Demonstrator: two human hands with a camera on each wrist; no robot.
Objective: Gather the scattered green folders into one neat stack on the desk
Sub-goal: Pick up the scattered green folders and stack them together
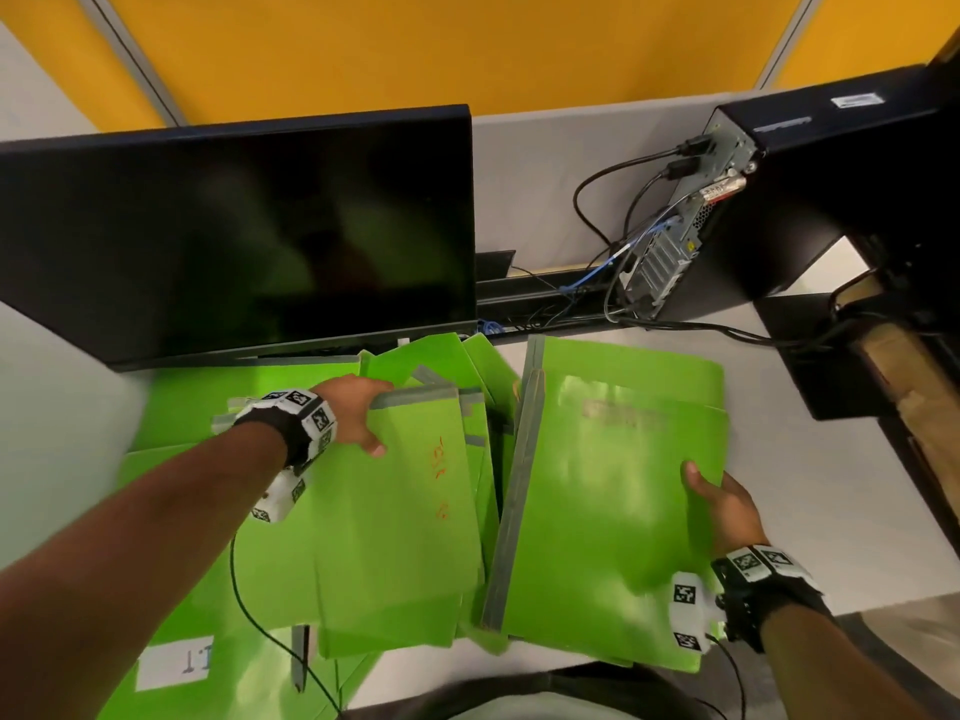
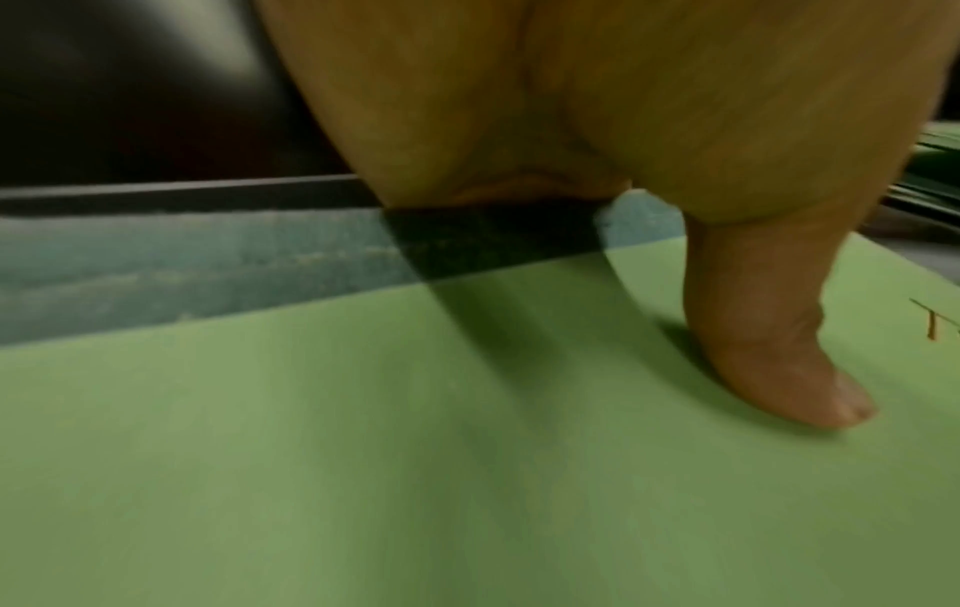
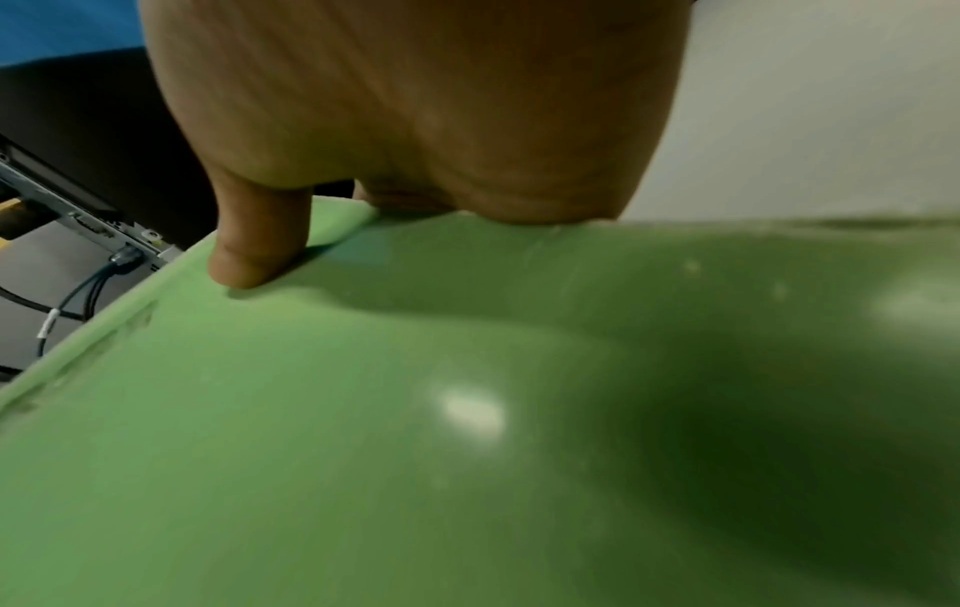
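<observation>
Several green folders with grey spines lie spread over the white desk [image 1: 810, 517]. My left hand [image 1: 358, 415] grips the grey-taped top edge of a folder with red writing [image 1: 400, 522], thumb on its cover and fingers under the edge. In the left wrist view the thumb [image 2: 779, 361] presses on that green cover [image 2: 364, 451]. My right hand [image 1: 719, 504] holds the right edge of a glossy folder [image 1: 602, 501], thumb on top. The right wrist view shows the thumb [image 3: 254, 246] on this folder [image 3: 415, 410]. More folders [image 1: 176, 657] lie underneath at the lower left, one with a white label.
A dark monitor [image 1: 239, 236] stands right behind the folders. A black computer tower [image 1: 810, 200] with cables [image 1: 613, 262] sits at the back right. A dark shelf unit [image 1: 883, 366] borders the desk on the right. A chair edge [image 1: 571, 688] lies below.
</observation>
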